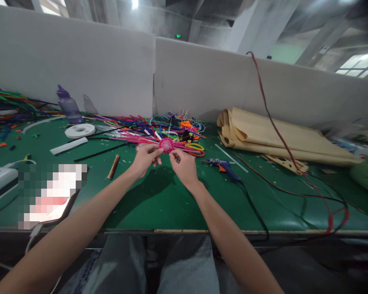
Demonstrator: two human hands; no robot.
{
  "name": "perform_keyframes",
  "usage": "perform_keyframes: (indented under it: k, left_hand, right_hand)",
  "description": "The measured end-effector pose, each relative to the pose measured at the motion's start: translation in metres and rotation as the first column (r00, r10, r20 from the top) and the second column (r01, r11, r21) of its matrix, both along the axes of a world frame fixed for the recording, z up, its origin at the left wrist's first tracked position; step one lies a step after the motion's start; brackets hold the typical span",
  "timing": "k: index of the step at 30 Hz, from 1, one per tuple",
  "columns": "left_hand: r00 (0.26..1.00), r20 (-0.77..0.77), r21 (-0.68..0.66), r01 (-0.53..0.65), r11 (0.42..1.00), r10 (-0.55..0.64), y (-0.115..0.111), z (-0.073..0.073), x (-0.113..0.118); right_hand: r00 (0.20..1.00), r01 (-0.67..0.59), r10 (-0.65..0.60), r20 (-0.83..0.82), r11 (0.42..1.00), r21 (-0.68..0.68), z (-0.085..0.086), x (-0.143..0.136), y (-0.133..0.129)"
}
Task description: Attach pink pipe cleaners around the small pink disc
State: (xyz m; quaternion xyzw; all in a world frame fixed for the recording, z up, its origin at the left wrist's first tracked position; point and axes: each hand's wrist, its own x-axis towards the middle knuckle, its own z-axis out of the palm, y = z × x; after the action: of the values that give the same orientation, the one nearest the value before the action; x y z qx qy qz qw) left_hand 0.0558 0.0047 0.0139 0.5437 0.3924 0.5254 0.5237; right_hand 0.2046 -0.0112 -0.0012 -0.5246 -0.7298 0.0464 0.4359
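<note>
A small round pink disc (166, 145) with a paler centre is held up above the green table. My left hand (146, 160) pinches its lower left edge between thumb and fingers. At its lower right edge the fingertips of my right hand (184, 166) are pressed together on it. Behind the disc lies a pile of pipe cleaners (135, 124) in many colours, with pink ones nearest. A blue glue gun (225, 168) lies on the table to the right of my right hand. Left of my left hand is a short brown stick (113, 166).
Rolled brown paper (279, 134) lies at the back right, with a red-black cable (271, 116) hanging across it. A purple bottle (69, 107) and a white tape roll (79, 130) stand back left. A phone (57, 208), partly pixelated, and a white power strip (1, 179) are at front left.
</note>
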Motion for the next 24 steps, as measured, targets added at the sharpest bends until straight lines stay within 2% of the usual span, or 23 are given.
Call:
perform_keyframes:
  k: [18, 21, 24]
  left_hand:
    - [1.0, -0.003, 0.005, 0.002, 1.0, -0.002, 0.0018, -0.0019, -0.0006]
    - [1.0, -0.022, 0.018, 0.006, 1.0, -0.006, 0.0018, -0.0018, -0.001]
    - [0.999, -0.032, 0.027, 0.013, 1.0, -0.012, 0.0013, -0.0018, -0.0012]
  right_hand:
    - [1.0, 0.0, 0.0, -0.003, 1.0, -0.011, 0.0003, -0.0004, -0.0003]
    - [0.996, -0.033, 0.029, -0.09, 0.999, -0.042, 0.0014, -0.0007, -0.0001]
    - [0.951, -0.114, 0.063, -0.303, 0.982, -0.154, 0.0044, -0.0004, 0.0007]
